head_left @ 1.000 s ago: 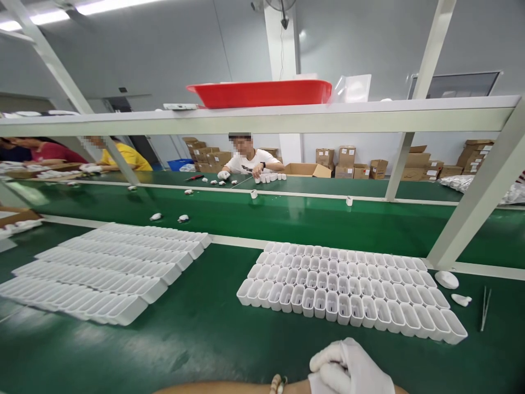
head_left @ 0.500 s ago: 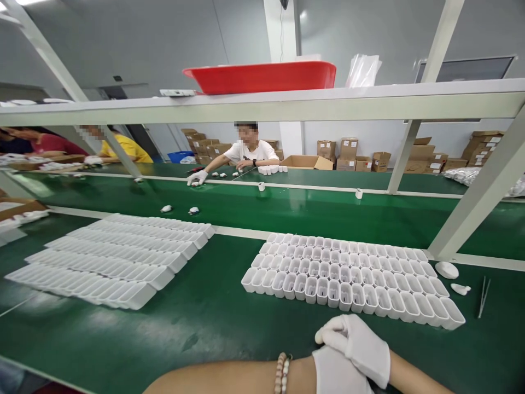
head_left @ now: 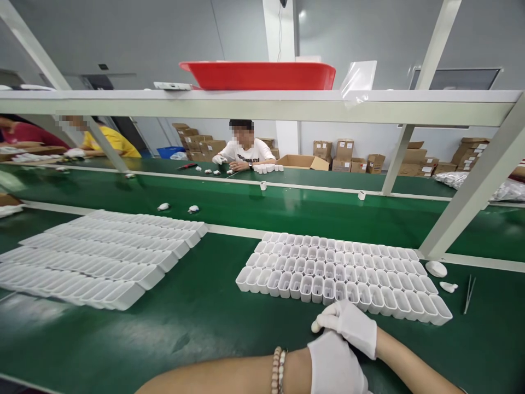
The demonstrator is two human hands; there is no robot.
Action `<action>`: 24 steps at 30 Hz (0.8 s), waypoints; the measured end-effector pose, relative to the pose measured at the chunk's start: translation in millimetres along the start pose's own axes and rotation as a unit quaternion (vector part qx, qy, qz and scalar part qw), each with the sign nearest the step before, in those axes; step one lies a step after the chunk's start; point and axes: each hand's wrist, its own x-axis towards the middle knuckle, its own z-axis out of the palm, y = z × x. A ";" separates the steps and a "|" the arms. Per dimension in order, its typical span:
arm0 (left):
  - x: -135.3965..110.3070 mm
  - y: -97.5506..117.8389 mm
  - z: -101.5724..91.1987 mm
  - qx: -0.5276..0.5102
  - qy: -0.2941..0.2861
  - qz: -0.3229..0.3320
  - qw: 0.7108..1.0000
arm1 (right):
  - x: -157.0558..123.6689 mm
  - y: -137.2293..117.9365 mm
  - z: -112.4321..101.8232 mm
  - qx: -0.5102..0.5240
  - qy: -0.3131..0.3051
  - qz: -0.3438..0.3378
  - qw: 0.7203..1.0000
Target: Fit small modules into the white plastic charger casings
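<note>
My two white-gloved hands rest together on the green mat near the bottom edge. My right hand (head_left: 353,330) lies on top of my left hand (head_left: 334,368), its fingers pressed together and pointing left, with nothing visible in them. The left hand's fingers are hidden beneath it; a beaded bracelet (head_left: 278,371) circles the left wrist. Just beyond the hands stands a block of small white open-topped plastic cases (head_left: 340,275) in several rows. A larger spread of white cases (head_left: 102,254) lies to the left.
A white oval part (head_left: 435,268), a small white piece (head_left: 448,286) and tweezers (head_left: 467,286) lie right of the cases. A white frame post (head_left: 471,186) slants up at the right. A red tray (head_left: 258,75) sits on the overhead shelf. People work across the conveyor (head_left: 246,200).
The view has tilted down, so my forearms and clasped hands show more fully. The person opposite reached out to their side and has drawn the hand back.
</note>
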 end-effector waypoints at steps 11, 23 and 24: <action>-4.2 14.8 -36.3 0.062 -0.068 0.101 0.991 | 12.1 11.5 3.0 0.006 0.016 0.015 1.000; -3.4 18.9 -45.6 0.111 -0.047 0.137 0.983 | 4.2 10.3 11.7 -0.022 0.050 -0.046 0.997; -3.2 19.0 -45.8 0.112 -0.045 0.140 0.983 | 3.8 10.2 11.4 -0.027 0.050 -0.048 0.997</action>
